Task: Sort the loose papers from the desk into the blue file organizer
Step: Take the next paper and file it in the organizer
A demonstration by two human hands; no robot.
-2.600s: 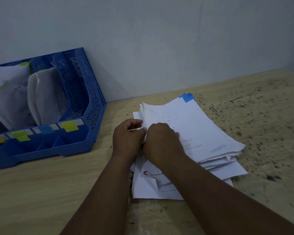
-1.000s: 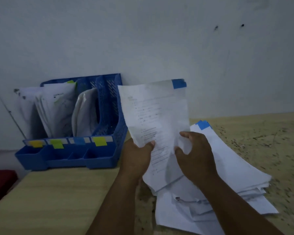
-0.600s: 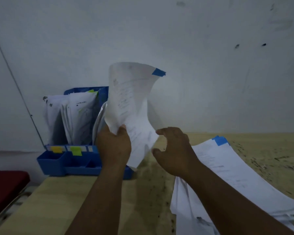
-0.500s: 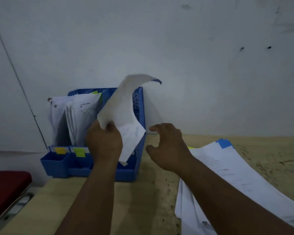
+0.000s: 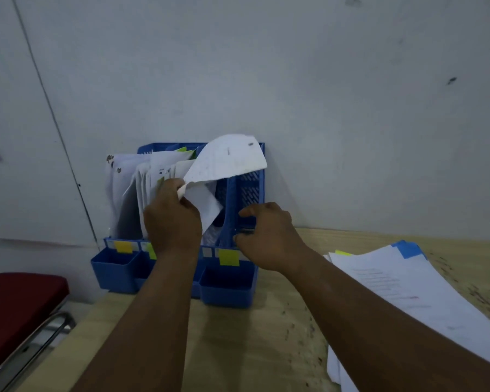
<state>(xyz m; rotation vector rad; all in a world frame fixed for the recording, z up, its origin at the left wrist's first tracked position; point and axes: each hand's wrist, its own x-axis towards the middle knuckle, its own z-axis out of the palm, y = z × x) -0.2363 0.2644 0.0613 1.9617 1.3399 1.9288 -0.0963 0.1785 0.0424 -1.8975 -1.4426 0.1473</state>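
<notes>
Nearest the camera, two bare forearms reach out over the pale wooden desk [image 5: 238,343]. Off to the right lies the stack of loose papers [image 5: 402,295], fanned and slumping, a blue tab at its far corner, well apart from both hands. Further in, the left hand [image 5: 173,222] has its fingers and thumb curled round the lower edge of a single sheet [image 5: 224,168], pinching it firmly; the sheet flops over at the top, its long axis running up and to the right from the grip, and its lower corner hangs down toward the organizer's slots. The right hand [image 5: 266,236] is spread loosely, fingers half-curled, holding nothing, right against the right-hand divider of the blue file organizer [image 5: 249,190]; whether it actually touches the plastic is hard to say. The organizer stands against the wall, left compartments already stuffed with papers, the right-hand slots looking far emptier. So the left hand is the one carrying, and the open slot lies just below and right of its grip. The bent top could snag the divider; the right hand seems placed to steady things. A red chair seat [image 5: 20,304] sits beyond the desk's left edge.
</notes>
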